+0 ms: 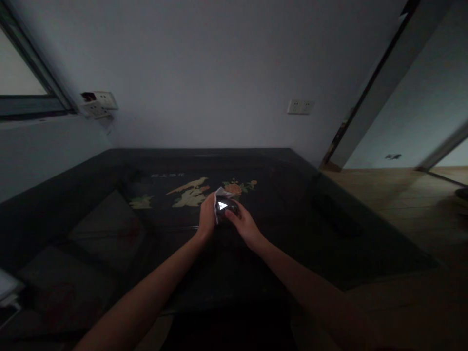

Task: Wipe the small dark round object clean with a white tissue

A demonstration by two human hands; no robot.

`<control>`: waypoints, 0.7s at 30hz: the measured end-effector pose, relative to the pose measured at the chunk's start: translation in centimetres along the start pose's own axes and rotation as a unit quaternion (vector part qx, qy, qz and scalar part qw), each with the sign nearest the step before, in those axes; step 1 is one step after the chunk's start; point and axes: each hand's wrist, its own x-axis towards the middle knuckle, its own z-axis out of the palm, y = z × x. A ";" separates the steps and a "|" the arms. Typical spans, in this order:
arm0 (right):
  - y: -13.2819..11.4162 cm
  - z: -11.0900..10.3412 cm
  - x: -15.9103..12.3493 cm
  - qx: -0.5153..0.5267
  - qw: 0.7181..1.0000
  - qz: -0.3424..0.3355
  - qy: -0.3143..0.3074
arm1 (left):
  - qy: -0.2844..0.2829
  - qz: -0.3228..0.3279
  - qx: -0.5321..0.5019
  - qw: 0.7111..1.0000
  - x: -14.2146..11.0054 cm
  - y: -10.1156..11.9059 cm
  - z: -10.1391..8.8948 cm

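Over the middle of the dark table, both hands meet at a small dark rounded object (pixel 231 208) with a bright triangular patch on its glossy face; its kind is not clear. My right hand (pixel 244 222) grips it from the right, thumb across its near side. On the left, my left hand (pixel 207 214) is closed around a thin white tissue or cloth (pixel 218 195), pressed against the object's left side. The tissue's crumpled edge sticks up above the object. Most of the left fingers are hidden behind the tissue and the object.
The glossy dark table (pixel 285 195) bears a bird and flower picture (pixel 192 192) and stands against a pale wall. A dark elongated object (pixel 336 214) lies to the right. Wall sockets (pixel 300 107) sit above the table. A pale object (pixel 9 287) is at the left edge.
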 end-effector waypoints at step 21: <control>0.3 -0.1 0.2 -0.013 0.999 -0.027 -0.025 | 0.043 -0.156 -0.138 0.977 0.8 0.0 0.4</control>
